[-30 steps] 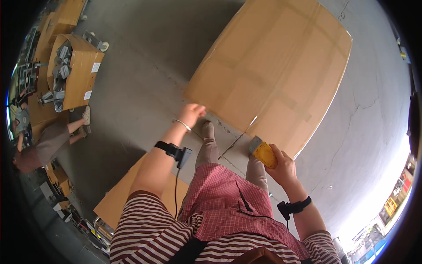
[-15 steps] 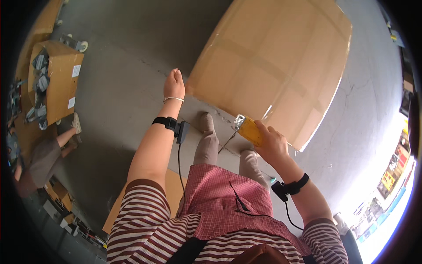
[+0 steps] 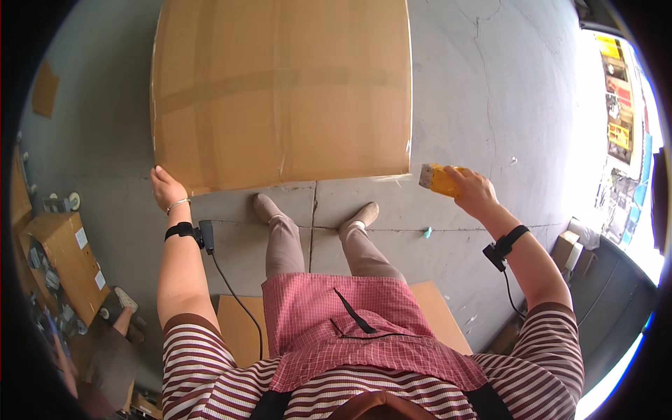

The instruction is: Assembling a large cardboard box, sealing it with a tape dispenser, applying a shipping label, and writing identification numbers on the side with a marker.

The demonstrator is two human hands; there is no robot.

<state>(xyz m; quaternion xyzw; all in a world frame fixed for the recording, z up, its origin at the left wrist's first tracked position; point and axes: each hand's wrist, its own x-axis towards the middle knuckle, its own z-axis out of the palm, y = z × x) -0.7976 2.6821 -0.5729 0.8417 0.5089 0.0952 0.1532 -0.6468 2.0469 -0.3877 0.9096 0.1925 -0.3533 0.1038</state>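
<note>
Up at 11 o'clk, lg. cardboard carton (image 3: 280,129), flat-topped, smooth & brown w/ dull tape strips (image 3: 283,82) crossing it; cracked grey floor (image 3: 448,119) around. L hand (image 3: 169,189), 9 o'clk, touches its near-left corner; fingers partly hidden, can't tell how tight. R hand (image 3: 477,194), approx. 3 o'clk, grips blocky yellow hand tool (image 3: 444,181) w/ grey metallic-looking end, just beside carton's near-right corner, not touching.

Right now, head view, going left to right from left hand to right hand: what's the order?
Left hand → large cardboard box → yellow handheld tool → right hand.
</note>
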